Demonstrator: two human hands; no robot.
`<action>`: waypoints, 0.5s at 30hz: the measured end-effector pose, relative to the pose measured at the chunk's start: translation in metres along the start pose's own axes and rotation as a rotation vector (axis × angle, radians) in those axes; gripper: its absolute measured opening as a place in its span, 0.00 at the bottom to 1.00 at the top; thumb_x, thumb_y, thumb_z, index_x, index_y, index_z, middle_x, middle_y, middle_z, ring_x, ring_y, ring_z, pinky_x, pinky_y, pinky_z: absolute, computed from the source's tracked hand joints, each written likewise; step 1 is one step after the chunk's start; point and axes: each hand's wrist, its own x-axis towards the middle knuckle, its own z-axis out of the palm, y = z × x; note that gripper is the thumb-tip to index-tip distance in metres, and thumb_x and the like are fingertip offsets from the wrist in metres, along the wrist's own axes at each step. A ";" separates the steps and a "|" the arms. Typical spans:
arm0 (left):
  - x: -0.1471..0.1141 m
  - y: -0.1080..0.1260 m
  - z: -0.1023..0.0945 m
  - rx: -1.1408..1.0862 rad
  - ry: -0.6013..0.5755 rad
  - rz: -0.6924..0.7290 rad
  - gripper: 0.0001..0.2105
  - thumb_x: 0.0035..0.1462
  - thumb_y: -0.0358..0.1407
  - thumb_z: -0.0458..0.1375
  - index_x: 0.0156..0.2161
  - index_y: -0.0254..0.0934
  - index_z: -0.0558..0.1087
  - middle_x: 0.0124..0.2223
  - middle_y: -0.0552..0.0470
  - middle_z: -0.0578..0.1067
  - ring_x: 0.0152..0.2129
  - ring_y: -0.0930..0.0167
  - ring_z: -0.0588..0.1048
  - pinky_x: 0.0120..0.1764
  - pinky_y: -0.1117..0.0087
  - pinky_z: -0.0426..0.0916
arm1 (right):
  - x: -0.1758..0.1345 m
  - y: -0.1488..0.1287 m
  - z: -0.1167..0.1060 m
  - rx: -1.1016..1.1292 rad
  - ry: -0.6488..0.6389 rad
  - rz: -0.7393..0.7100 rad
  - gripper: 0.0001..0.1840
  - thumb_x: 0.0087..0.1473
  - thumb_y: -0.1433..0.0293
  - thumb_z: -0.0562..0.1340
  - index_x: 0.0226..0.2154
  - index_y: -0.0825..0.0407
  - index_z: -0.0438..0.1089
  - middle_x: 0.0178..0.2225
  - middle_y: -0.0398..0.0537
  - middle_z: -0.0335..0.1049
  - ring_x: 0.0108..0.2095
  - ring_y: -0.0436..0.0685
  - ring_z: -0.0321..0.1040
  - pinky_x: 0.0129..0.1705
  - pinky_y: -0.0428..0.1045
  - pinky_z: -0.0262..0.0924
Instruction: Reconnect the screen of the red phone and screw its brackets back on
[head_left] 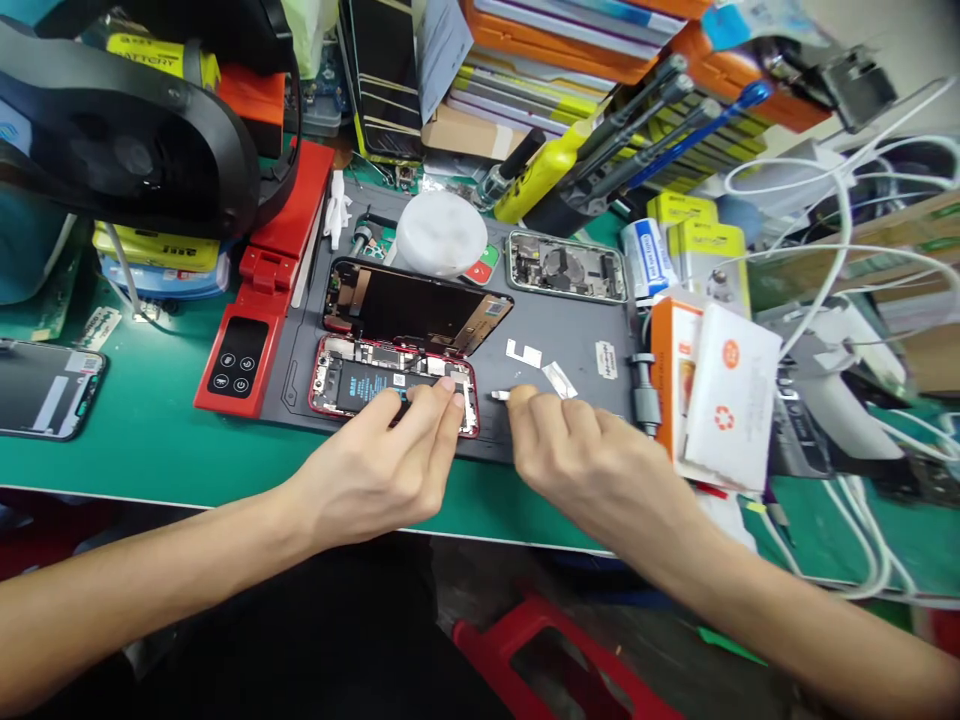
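Observation:
An opened phone with a red frame [336,408] lies on the grey work mat, its battery [360,387] and circuit boards showing. Its black screen [420,303] is tilted up along the far side. My left hand [401,450] bends over the phone's right part, fingers together and fingertips down at the end of the frame. They partly hide the inside there. Just to the right, my right hand [562,435] is closed around a small white cable plug [499,396]. The plug's tip points at the phone's end, with a gap between them.
White sticker scraps [523,352] lie right of the phone. Behind stand a round white object [441,234] and another opened phone housing [566,266]. A red device with buttons [238,355] borders the mat's left. White boxes [731,390] and looping white cables [844,200] crowd the right.

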 end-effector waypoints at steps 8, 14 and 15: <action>0.001 -0.002 -0.003 0.017 -0.074 0.012 0.18 0.76 0.25 0.55 0.65 0.19 0.77 0.65 0.35 0.81 0.51 0.63 0.83 0.45 0.63 0.78 | -0.010 0.004 0.010 -0.090 0.095 -0.018 0.15 0.70 0.86 0.60 0.54 0.77 0.78 0.27 0.49 0.69 0.27 0.58 0.61 0.27 0.54 0.57; 0.001 -0.001 -0.008 0.040 -0.168 0.013 0.22 0.73 0.22 0.52 0.68 0.18 0.74 0.69 0.34 0.78 0.55 0.59 0.82 0.48 0.60 0.81 | -0.020 0.011 0.029 0.049 0.189 0.095 0.15 0.73 0.83 0.61 0.58 0.68 0.78 0.30 0.45 0.72 0.31 0.57 0.66 0.33 0.54 0.60; 0.001 -0.002 -0.008 0.034 -0.181 0.010 0.23 0.73 0.21 0.51 0.68 0.18 0.73 0.69 0.35 0.77 0.55 0.59 0.82 0.48 0.59 0.81 | -0.022 0.012 0.033 0.086 0.206 0.121 0.15 0.73 0.82 0.62 0.58 0.67 0.78 0.31 0.45 0.73 0.32 0.57 0.67 0.34 0.54 0.60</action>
